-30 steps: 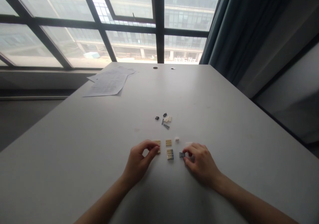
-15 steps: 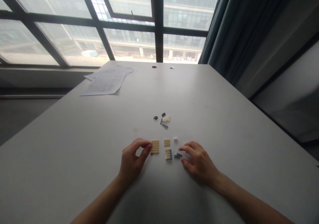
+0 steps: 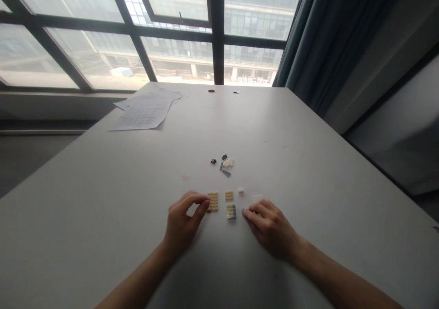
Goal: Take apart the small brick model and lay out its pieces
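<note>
While the left hand [image 3: 183,219], fingertips narrowed, touches the tan studded plastic plate [image 3: 213,202] left of the tan-and-grey plastic block [image 3: 231,212], the right hand [image 3: 272,226] bunches right of it; I can't tell either's grip. Gathering seemingly calls for precise pinching.

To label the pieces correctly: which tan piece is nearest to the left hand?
The largest tan piece, beside the left hand; the small tan piece and the tan-and-grey piece lie farther right.
</note>
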`<state>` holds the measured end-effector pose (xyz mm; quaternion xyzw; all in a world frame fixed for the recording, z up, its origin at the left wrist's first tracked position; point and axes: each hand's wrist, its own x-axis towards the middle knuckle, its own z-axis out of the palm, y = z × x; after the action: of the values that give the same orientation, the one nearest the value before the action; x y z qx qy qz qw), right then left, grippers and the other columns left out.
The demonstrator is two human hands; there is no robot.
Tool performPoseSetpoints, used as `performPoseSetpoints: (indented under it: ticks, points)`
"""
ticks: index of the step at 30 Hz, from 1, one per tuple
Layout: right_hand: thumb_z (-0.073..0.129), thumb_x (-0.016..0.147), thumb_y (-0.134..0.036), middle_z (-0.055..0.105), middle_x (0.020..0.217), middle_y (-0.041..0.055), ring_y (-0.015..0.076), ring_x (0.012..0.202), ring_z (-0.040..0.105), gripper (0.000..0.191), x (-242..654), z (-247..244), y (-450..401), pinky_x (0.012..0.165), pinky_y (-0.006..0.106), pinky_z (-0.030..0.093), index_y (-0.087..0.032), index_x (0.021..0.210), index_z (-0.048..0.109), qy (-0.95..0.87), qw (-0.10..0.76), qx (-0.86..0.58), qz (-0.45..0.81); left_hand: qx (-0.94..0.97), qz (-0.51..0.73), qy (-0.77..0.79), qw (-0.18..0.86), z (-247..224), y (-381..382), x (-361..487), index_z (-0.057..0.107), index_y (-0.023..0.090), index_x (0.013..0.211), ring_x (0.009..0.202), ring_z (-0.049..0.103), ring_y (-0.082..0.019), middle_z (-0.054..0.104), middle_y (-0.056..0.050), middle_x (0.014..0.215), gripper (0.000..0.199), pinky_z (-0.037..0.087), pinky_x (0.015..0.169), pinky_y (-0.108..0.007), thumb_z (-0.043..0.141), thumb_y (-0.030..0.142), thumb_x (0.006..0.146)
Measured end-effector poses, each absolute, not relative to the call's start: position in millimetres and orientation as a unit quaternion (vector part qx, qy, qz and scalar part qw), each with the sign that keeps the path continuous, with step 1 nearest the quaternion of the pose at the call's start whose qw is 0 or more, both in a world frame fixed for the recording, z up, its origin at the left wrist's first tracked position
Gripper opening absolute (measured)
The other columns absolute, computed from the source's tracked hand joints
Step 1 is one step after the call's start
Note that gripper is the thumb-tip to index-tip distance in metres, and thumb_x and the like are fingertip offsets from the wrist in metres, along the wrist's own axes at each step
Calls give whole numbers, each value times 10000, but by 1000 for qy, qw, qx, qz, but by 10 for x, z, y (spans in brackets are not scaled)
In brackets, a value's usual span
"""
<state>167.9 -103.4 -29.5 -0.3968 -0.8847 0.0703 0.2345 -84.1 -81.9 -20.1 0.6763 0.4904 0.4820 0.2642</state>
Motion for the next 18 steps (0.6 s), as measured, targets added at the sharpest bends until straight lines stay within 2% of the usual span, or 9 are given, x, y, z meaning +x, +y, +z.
performPoseSetpoints:
  ticks: [5,11,18]
  points:
    - [532,884,-119,637,909,82,227,882,551,215,1566,-275,-1077,817,378,497,-181,1063,633,-857,238,-444,111,679,480,490,263,-219,-814,-842,659,189,791,717,607,-173,664,-46,753,128,482,681,-276,618,306,822]
    - [618,838,-167,625,988,91,243,930,531,290,1635,-249,-1022,851,411,472,-174,1127,616,-832,253,-476,131,681,482,489,253,-232,-810,-862,661,188,786,716,614,-170,676,-42,763,97,478,692,-268,627,274,813]
    - [614,855,-202,624,934,68,218,884,528,174,1668,-263,-954,834,393,452,-197,1023,660,-826,241,-487,147,686,479,490,246,-211,-805,-850,657,187,780,705,616,-166,674,-36,753,100,478,678,-264,618,271,818]
